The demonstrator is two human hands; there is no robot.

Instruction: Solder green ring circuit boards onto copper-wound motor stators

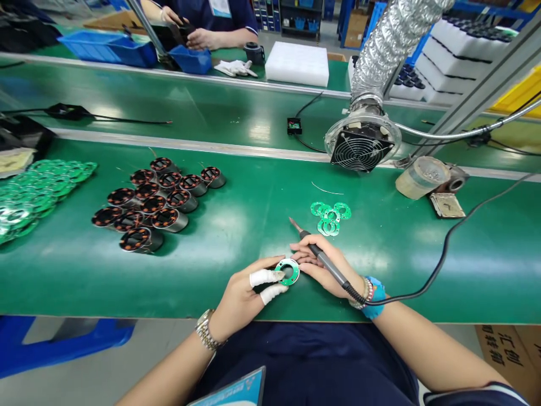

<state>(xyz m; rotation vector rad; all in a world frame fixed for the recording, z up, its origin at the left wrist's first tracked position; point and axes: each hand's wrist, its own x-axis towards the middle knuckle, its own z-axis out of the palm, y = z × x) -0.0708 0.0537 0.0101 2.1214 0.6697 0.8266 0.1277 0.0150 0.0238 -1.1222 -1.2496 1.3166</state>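
Observation:
In the head view, my left hand (240, 293) grips a green ring-shaped circuit board (295, 273) near the front of the bench. White wraps cover two of its fingers. Whether a stator sits under the board is hard to see. My right hand (327, 280) is closed around a soldering iron (323, 257), its tip pointing up and left, apart from the board. The fingers of this hand come close to the board's right edge. Several loose ring boards (331, 215) lie beyond my right hand. To the left stand several wire-wound stators (169, 220) in metal sleeves.
A pile of ring boards (42, 192) lies at far left. A fan on a foil duct (361, 149) hangs at the back right, near a plastic cup (418, 177) and a sponge tray (447, 205). The iron's cable (443, 254) crosses the right side. A co-worker's hands (200, 38) are across the bench.

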